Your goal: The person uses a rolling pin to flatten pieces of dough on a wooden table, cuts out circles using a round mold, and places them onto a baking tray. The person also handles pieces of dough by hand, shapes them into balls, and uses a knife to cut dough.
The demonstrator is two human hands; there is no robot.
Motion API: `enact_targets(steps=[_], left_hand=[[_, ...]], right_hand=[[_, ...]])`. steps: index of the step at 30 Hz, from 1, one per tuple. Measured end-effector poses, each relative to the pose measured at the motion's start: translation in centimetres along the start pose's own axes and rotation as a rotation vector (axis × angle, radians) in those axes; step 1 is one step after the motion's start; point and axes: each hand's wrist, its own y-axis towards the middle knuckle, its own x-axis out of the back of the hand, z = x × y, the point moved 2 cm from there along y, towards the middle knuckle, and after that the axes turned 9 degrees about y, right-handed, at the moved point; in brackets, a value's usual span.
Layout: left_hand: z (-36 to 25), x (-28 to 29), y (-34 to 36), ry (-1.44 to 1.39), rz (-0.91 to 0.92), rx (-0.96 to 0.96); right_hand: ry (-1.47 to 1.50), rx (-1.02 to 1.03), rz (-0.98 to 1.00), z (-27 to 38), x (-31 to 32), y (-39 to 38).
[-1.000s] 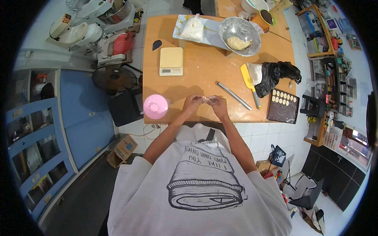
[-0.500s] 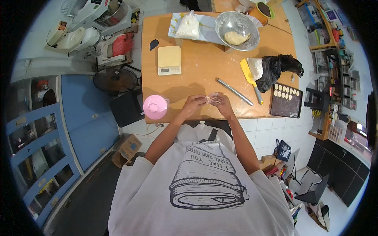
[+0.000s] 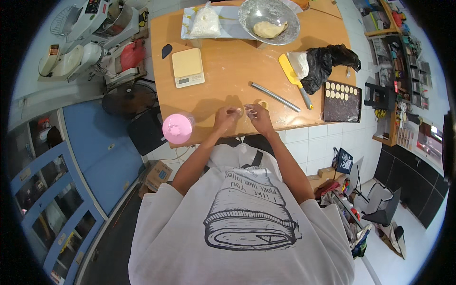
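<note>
Close to the table's near edge, my left hand (image 3: pixel 229 118) has its fingers pinched, with a small pale bit showing at the tips. It may be dough, but it is too small to be sure. A narrow gap to its right is my right hand (image 3: pixel 258 118), fingers curled inward and whitened as if with flour; what they hold, if anything, is hidden. Just beyond its knuckles shows a small pale ring (image 3: pixel 263 104); I cannot tell whether the hand touches it. A steel rod (image 3: pixel 275 97) lies slantwise beyond the right hand.
Left stands a pink container (image 3: pixel 178 128), with a kitchen scale (image 3: pixel 188 68) behind. A steel bowl (image 3: pixel 289 29) holds dough (image 3: pixel 269 30), beside a bag of white powder (image 3: pixel 205 23). Rightward lie a yellow spatula (image 3: pixel 289 70), a black bag (image 3: pixel 319 71) and a dark tray (image 3: pixel 341 113) with pale discs.
My hands, together at the fingertips before, have come apart. The pale ring has come into sight beyond my right hand. The view has shifted, so the table sits higher and further left.
</note>
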Motion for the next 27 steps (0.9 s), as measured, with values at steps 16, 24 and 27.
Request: enact_targets(steps=[16,24,27], left_hand=[[-0.9,0.0,3.0,0.911,-0.18,-0.549],[-1.5,0.1,4.9,0.768,-0.213,-0.383],[-2.9,0.1,4.9,0.674,-0.269,-0.406]], right_hand=[[-0.053,-0.096,-0.085,-2.3,7.8,-3.7],[0.051,-0.062,-0.098,-0.9,11.8,-0.3],[0.067,0.029,-0.077,0.7,13.4,3.0]])
